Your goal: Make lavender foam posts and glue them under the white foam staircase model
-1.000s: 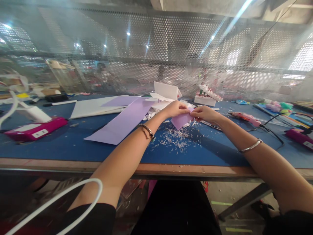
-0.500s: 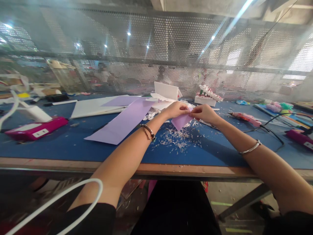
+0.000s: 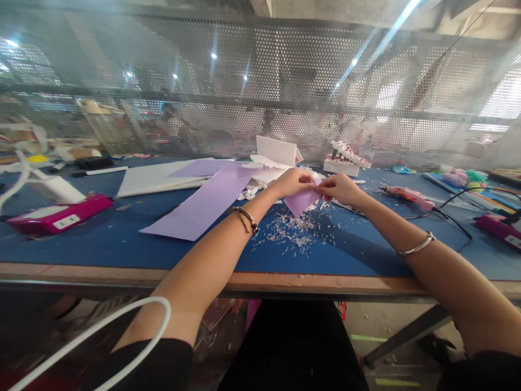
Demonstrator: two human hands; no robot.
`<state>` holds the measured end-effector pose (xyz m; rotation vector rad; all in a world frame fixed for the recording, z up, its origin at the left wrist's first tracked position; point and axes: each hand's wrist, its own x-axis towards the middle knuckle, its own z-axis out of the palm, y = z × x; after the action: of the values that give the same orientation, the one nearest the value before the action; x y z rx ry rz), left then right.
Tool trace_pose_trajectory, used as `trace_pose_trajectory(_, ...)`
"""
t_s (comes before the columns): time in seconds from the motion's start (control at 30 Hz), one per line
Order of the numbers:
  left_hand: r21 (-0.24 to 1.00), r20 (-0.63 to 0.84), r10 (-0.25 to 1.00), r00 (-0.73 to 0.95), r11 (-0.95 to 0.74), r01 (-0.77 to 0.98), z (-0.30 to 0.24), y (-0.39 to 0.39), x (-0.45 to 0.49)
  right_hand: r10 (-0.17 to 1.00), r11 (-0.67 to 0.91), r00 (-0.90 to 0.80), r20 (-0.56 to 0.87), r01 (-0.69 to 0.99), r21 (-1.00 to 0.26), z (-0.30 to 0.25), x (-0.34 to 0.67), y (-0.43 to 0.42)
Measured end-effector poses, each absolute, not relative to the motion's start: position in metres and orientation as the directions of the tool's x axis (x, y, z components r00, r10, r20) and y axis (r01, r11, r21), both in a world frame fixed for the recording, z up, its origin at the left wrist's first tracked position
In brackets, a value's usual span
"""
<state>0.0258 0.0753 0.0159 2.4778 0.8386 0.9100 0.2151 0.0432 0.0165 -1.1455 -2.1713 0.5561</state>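
Hardly any shift over the last second: left hand (image 3: 295,182) and right hand (image 3: 341,189) stay pinched nearly closed, fingertips together on the upper right of the card (image 3: 299,204). It slants over scraps (image 3: 299,231), back from the front edge of the bench (image 3: 122,252); whether it touches, cannot tell. Purple strip (image 3: 203,203) lies to its left. Reads as fine fingertip work, mid-step.

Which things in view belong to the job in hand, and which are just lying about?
In hand or likely part of it:
- small purple piece, held by left hand and right hand
- pale scraps below it
- long purple sheet, judging by colour

Apparently just lying about:
- pink corded tool
- magenta power strip at left
- fluffy coloured bits
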Motion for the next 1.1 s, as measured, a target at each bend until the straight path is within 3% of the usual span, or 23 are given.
trace_pose_trajectory(0.23, 0.5, 0.437, 0.653, 0.618, -0.748, 0.437, 0.018, 0.07, 0.026, 0.819, 0.569, -0.476, 0.321, 0.596, -0.567, 0.017, 0.214, 0.04)
trace_pose_trajectory(0.4, 0.489, 0.426, 0.664, 0.614, -0.74, 0.461, 0.02, 0.066, 0.027, 0.844, 0.537, -0.406, 0.352, 0.619, -0.573, 0.016, 0.212, 0.039)
trace_pose_trajectory(0.57, 0.508, 0.415, 0.653, 0.634, -0.744, 0.434, 0.02, 0.066, 0.025, 0.815, 0.578, -0.429, 0.389, 0.647, -0.497, 0.017, 0.213, 0.04)
trace_pose_trajectory(1.1, 0.403, 0.446, 0.624, 0.641, -0.78, 0.478, 0.02, 0.068, 0.024, 0.782, 0.623, -0.53, 0.327, 0.667, -0.409, 0.018, 0.216, 0.044)
